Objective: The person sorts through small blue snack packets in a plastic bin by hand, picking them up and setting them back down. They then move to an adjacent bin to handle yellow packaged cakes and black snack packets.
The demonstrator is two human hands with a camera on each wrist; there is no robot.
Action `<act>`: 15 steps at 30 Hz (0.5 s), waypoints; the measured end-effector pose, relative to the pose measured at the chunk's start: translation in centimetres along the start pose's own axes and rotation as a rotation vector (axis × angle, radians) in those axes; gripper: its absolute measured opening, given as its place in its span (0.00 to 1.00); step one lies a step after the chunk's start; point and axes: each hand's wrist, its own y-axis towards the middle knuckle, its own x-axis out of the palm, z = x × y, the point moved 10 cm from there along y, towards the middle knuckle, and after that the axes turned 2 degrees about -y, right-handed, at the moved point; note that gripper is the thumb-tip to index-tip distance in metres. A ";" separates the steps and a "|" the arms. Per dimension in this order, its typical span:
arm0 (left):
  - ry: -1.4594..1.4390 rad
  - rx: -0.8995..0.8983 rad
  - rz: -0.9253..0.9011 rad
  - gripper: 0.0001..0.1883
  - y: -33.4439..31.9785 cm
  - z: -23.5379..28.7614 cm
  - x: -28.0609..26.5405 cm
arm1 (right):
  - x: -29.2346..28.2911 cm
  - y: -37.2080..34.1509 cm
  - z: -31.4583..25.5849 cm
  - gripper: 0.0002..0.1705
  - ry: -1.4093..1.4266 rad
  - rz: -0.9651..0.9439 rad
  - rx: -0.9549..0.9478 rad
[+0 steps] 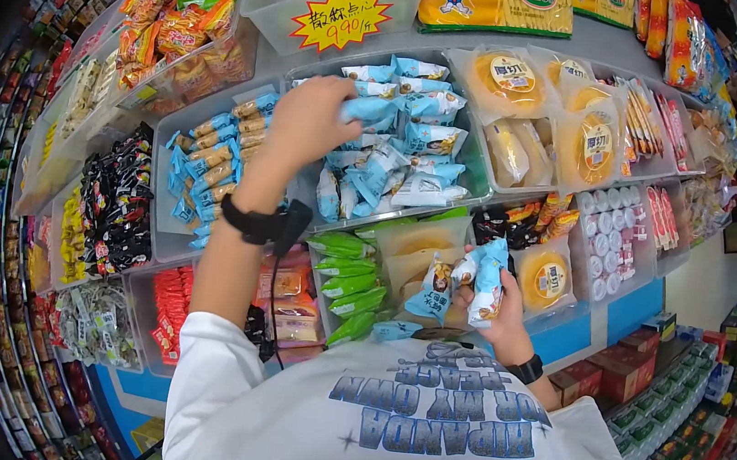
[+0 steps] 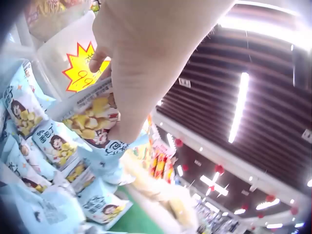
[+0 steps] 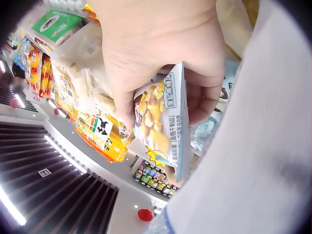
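My left hand (image 1: 309, 117) reaches over a clear bin (image 1: 478, 177) of blue-and-white snack packets (image 1: 434, 105). Its thumb and fingers pinch one blue snack packet (image 2: 92, 119), printed with golden bread cubes, seen closely in the left wrist view. Nearer my body, my right hand (image 1: 509, 321) grips another blue snack packet (image 1: 487, 291). In the right wrist view, that packet (image 3: 153, 117) stands between thumb and curled fingers, its printed side showing. A further blue packet (image 1: 430, 291) appears beside the right fingers, over the lower bins.
Left of the blue packets lies a bin of brown rolls in blue wrappers (image 1: 212, 156). Round cakes (image 1: 507, 72) fill the bin to the right. A raised bin with a yellow price sign (image 1: 341, 20) stands behind. Green packets (image 1: 349, 278) lie in front.
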 end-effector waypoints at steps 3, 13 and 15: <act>0.165 -0.115 -0.266 0.16 -1.9 -3.5 1.4 | -0.4 0.3 0.4 0.40 -0.029 0.047 0.001; 0.584 -0.095 -0.275 0.10 0.8 -8.4 7.5 | 0.1 0.5 0.3 0.42 -0.079 0.027 0.027; 0.600 -0.123 -0.279 0.10 1.4 -8.7 8.0 | -0.1 0.5 0.1 0.42 -0.097 0.036 0.026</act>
